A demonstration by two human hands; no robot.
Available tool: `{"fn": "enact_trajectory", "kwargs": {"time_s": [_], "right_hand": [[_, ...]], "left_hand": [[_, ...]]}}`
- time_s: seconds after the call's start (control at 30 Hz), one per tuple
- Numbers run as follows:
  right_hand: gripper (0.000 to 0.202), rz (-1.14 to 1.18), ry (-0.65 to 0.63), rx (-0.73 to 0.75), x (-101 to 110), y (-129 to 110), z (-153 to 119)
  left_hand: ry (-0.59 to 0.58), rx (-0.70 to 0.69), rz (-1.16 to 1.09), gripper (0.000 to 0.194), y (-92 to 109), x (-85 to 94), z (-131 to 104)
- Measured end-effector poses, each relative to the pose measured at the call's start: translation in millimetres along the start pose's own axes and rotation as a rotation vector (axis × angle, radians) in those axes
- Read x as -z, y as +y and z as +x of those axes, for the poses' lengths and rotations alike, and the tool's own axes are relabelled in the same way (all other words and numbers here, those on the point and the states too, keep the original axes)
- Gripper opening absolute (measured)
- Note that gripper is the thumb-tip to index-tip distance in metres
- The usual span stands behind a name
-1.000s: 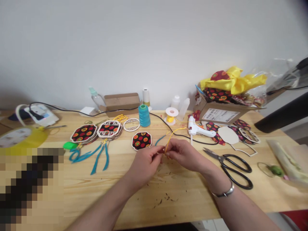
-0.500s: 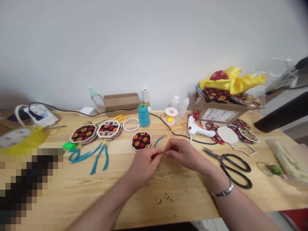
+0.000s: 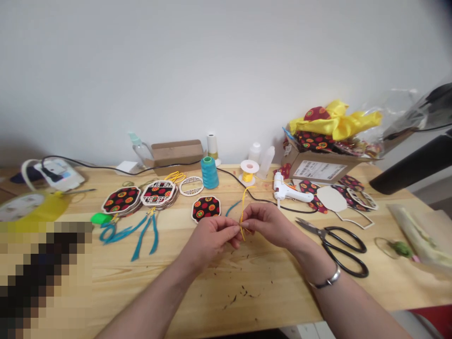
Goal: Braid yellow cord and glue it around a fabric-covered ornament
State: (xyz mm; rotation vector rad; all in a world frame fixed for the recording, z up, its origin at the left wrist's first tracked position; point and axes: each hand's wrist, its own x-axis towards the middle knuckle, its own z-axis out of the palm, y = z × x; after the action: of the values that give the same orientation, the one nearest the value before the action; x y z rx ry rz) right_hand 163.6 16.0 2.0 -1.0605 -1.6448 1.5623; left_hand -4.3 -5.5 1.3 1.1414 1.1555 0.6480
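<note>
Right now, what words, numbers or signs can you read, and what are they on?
No words, numbers or signs can be read.
White paper label on the brown cardboard box: dark print, too small and blurred to read.
White plastic device at the far left: any markings are too blurred to read.

Scissors (image 3: 330,235) lie on the table (image 3: 197,303), nearer than the glue gun (image 3: 293,192). Behind it, 2 bottles (image 3: 267,162) stand side by side. Right of them, yellow cloth (image 3: 341,121) tops a carton (image 3: 319,170). A teal cone (image 3: 210,174) stands beside an oval frame (image 3: 191,193).
</note>
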Motion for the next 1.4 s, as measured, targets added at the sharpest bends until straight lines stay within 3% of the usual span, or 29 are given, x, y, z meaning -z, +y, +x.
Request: {"fn": "enact_trajectory", "kwargs": {"time_s": [0.2, 0.77, 1.13, 1.4], "right_hand": [[0.009, 0.090, 0.008, 0.013, -0.3, 5.1, 1.3], [0.014, 0.131, 0.009, 0.001, -3.3, 2.7, 0.0], [0.025, 0.308, 0.000, -0.014, -11.0, 2.1, 0.2], [0.020, 0.243, 0.008, 0.002, -11.7, 3.0, -1.2]], "left_hand": [[-0.048, 0.005, -0.179, 0.018, -5.4, 1.4, 3.2], [-0.050, 0.012, -0.296, 0.015, -6.9, 3.7, 4.8], [0.038, -0.018, -0.302, 0.014, -5.5, 1.6, 5.0], [0.084, -0.011, -0.316, 0.014, -3.7, -0.1, 2.8]]}}
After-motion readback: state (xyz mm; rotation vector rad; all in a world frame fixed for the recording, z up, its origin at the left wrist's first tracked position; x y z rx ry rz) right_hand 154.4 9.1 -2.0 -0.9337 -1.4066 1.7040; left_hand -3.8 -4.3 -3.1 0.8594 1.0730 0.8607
